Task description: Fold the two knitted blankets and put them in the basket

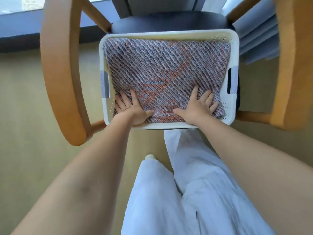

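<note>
pressing with spread, flat fingers, the left hand [132,107] and right hand [198,107] bear on the near edge of the folded knitted blanket [167,68] filling the white basket [169,33] on a chair seat [169,21]; hard near-side pressure might tip the basket off.

Bright, even daylight from window [17,4] at top left; pane overexposed. Shadows faint, diffuse. Strong wide-angle distortion: chair armrests [57,73] bow at frame edges. Slight overall softness; blanket [166,65] knit at centre resolved, periphery smeared.
</note>
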`<state>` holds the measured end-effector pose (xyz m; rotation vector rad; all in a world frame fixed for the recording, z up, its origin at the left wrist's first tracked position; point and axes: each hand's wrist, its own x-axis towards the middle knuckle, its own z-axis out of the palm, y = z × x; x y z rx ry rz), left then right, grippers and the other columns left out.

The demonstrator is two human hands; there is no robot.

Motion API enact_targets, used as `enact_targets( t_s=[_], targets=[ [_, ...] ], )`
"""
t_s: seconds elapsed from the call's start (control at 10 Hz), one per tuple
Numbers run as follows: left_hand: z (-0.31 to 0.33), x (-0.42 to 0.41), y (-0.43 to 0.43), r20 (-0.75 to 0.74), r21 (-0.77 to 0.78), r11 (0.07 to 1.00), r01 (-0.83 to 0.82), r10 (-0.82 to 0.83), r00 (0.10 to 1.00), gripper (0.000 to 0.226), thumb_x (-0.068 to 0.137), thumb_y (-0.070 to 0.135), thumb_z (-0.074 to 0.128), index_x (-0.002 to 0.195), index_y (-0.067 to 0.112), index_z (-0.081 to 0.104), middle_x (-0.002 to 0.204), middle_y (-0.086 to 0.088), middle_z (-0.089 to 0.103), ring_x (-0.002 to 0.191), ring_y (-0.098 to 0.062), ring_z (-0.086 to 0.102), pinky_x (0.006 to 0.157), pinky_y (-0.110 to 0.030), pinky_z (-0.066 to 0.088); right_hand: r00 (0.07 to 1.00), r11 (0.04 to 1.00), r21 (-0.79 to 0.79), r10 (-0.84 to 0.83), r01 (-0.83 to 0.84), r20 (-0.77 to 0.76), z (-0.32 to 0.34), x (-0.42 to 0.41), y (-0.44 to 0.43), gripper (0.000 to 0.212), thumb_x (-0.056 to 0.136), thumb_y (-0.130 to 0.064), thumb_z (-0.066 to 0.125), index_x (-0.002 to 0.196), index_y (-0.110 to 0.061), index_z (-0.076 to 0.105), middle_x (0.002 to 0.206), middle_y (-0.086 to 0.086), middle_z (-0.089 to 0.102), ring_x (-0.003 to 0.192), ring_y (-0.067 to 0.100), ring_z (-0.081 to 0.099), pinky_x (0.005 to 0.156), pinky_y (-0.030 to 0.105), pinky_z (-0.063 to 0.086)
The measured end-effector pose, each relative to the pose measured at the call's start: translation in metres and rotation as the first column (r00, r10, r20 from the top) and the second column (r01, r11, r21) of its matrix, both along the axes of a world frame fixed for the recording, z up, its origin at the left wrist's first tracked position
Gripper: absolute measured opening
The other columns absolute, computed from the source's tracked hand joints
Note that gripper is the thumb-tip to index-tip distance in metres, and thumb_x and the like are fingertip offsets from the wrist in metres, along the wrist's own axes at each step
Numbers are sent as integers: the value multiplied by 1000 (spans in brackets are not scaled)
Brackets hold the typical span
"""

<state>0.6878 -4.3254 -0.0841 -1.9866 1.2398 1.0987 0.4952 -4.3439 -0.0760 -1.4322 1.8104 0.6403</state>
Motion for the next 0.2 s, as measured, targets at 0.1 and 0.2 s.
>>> enact_targets(
  t_s=[0.1, 0.2],
  targets=[
    [26, 12, 7, -47, -49, 998, 46, -48, 998, 102, 83, 67, 44, 144, 22, -24, 153, -15, -26, 142, -34, -19, 116, -48, -3, 998, 996, -88, -26, 32, 63, 27, -4, 9, 70, 90, -51, 47, 145, -13, 25, 154, 17, 20, 142, 35, 17, 114, 51, 12],
    [50, 19, 44, -63, -187, 965, 182, -197, 978, 82, 91, 59, 33, 149, 20, -10, 156, -14, -17, 144, -32, -12, 118, -46, 1, 994, 979, -200, 63, -43, 93, 49, -12, 52, 41, 93, -40, 42, 115, -8, 53, 124, 16, 51, 125, 34, 43, 96, 41, 33]
  ],
)
